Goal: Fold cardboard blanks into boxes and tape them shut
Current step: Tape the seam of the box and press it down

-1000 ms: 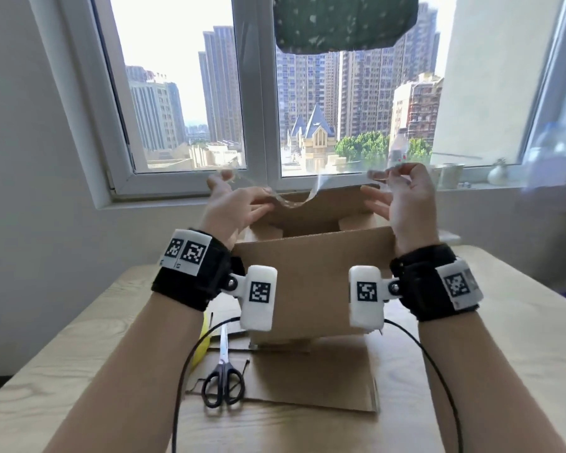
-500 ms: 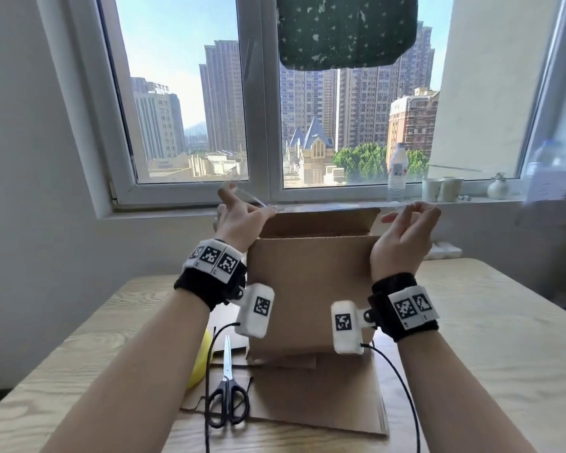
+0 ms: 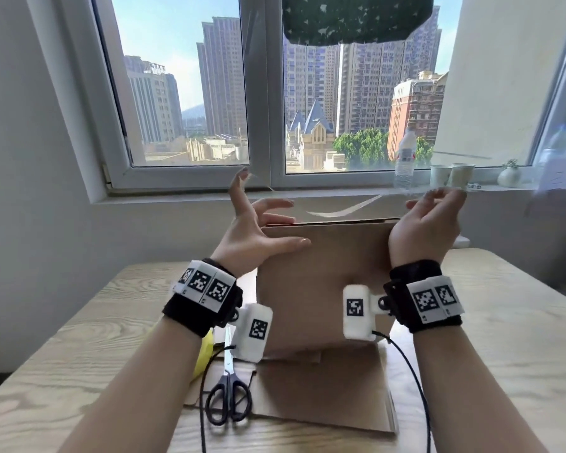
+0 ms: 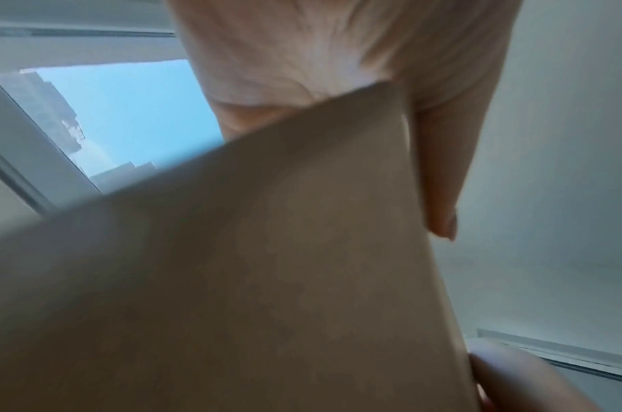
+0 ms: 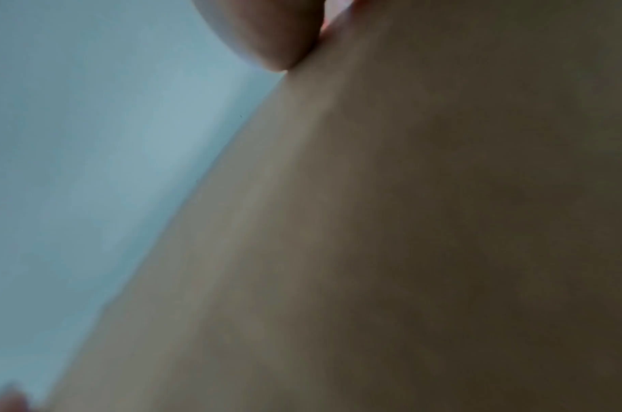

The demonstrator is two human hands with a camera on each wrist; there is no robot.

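A brown cardboard box (image 3: 321,282) stands upright on a flat cardboard blank (image 3: 324,393). A strip of clear tape (image 3: 343,209) sags above the box's top edge between my hands. My left hand (image 3: 262,223) is at the top left corner with its fingers spread; some reach over the top, and one raised fingertip has the tape's end stuck to it. My right hand (image 3: 435,210) hovers at the top right corner and pinches the other end in curled fingers. The left wrist view shows my palm against the box (image 4: 267,264) corner. In the right wrist view, cardboard (image 5: 443,223) fills the frame.
Black scissors (image 3: 229,400) lie on the blank's left part, beside a yellow object (image 3: 205,354). The wooden table (image 3: 504,354) runs out to both sides. On the windowsill behind stand a water bottle (image 3: 405,158), paper cups (image 3: 451,174) and a small vase (image 3: 507,174).
My hands have moved apart, drawing the tape out across the box top. The left fingers have spread out over the top edge. The open flaps seen earlier no longer show.
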